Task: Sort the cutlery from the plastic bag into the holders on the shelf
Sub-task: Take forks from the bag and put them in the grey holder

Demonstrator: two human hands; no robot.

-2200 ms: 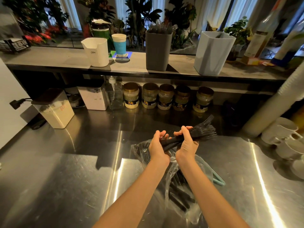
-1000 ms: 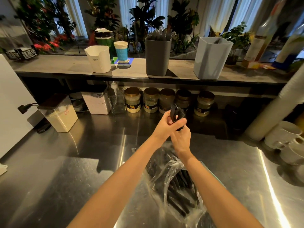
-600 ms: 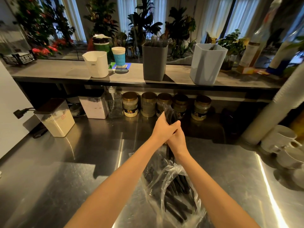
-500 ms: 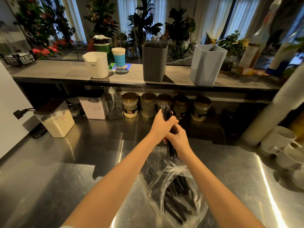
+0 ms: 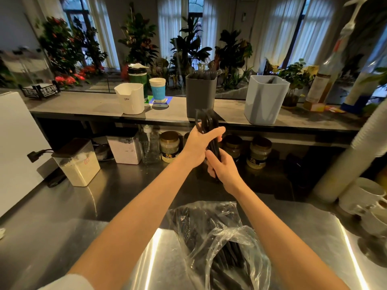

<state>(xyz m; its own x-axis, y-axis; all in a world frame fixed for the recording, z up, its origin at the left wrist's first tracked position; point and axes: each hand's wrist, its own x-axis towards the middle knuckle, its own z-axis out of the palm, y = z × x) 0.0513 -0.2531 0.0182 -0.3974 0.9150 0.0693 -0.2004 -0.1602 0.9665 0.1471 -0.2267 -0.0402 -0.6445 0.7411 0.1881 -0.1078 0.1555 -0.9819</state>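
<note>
A bundle of black plastic cutlery [image 5: 207, 122] stands upright in the air above the steel counter. My left hand [image 5: 199, 143] grips its upper part and my right hand [image 5: 219, 166] grips its lower part. Behind the bundle, on the shelf, stands a dark grey holder [image 5: 200, 97] filled with black cutlery. A light grey holder [image 5: 265, 99] stands to its right with one dark piece showing inside. The clear plastic bag [image 5: 217, 237] lies on the counter between my forearms with more black cutlery in it.
A white container [image 5: 130, 98] and a blue paper cup [image 5: 157, 86] stand left on the shelf [image 5: 83, 105]. Jars [image 5: 170, 146] and storage boxes [image 5: 77, 162] line the space under it. White mugs [image 5: 364, 197] and a tall stack of cups [image 5: 351, 151] are at the right.
Both hands have lifted the cutlery bundle out of the bag, turned it upright and raised it toward the shelf, close to the dark grey holder.
</note>
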